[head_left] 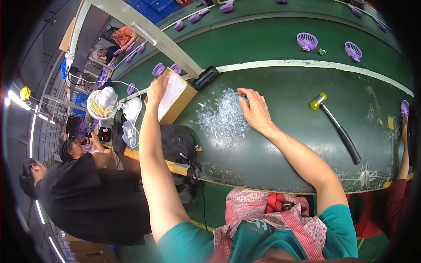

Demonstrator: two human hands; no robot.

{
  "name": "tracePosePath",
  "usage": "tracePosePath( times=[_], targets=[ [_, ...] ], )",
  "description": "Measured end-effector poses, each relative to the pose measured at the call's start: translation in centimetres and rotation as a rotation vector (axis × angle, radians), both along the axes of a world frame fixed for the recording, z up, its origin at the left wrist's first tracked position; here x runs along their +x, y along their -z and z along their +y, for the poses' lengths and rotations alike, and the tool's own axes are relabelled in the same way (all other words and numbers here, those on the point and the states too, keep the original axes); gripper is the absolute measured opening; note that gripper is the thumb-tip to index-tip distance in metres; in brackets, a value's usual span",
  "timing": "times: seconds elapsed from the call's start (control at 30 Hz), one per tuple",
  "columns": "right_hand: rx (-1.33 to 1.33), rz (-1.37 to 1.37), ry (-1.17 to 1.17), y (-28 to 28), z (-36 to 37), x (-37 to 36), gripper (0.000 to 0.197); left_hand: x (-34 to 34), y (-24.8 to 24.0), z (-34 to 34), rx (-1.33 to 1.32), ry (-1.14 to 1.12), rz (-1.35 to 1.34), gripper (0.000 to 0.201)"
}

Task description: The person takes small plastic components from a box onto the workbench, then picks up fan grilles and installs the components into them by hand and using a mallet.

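The brown cardboard box of clear plastic bits is touched at its far edge by the left hand, whose grip cannot be told. The heap of small clear plastic parts on the green belt is covered by the open right hand. The heap is best gathered with flat fingers, so nothing is scattered toward the yellow-headed mallet.

A single head-worn fisheye view looks steeply down from above the person's chest onto a green workbench, close enough that both forearms enter from six o'clock. It faces the conveyor belt toward twelve o'clock. The dark rim, probably lens vignetting, hides the corners.
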State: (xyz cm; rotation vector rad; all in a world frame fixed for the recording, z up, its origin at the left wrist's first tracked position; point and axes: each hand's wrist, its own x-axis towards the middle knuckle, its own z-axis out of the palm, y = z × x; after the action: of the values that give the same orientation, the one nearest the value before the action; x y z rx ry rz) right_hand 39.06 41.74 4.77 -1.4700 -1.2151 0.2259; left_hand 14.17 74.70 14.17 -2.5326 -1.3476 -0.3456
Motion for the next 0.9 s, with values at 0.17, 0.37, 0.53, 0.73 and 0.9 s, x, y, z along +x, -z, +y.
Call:
tracePosePath(
  times=[0.17, 0.37, 0.53, 0.73, 0.9],
  targets=[
    [0.042, 0.034, 0.017, -0.1, 0.0, -0.6, 0.032, -0.4, -1.2, -1.8, 0.158, 0.054, 0.066, 0.025],
    [0.091, 0.06, 0.051, 0.1, -0.2, -0.3, 0.032, 3.0, -1.5, -6.5, 0.196, 0.23, -0.21, 0.022],
    [0.198, 0.083, 0.16, 0.0, 0.6, 0.3, 0.028, 8.3, 2.8, -16.5, 0.044, 0.44, -0.335, 0.019],
    [0.168, -0.042, 0.307, -4.4, 0.5, 8.4, 0.036, 10.0, 5.7, -24.2, 0.008, 0.318, -0.134, 0.022],
    [-0.207, -0.379, 0.632, -3.4, -1.8, 24.5, 0.051, 10.1, 6.0, -25.4, 0.082, 0.358, -0.19, 0.022]
  ],
)
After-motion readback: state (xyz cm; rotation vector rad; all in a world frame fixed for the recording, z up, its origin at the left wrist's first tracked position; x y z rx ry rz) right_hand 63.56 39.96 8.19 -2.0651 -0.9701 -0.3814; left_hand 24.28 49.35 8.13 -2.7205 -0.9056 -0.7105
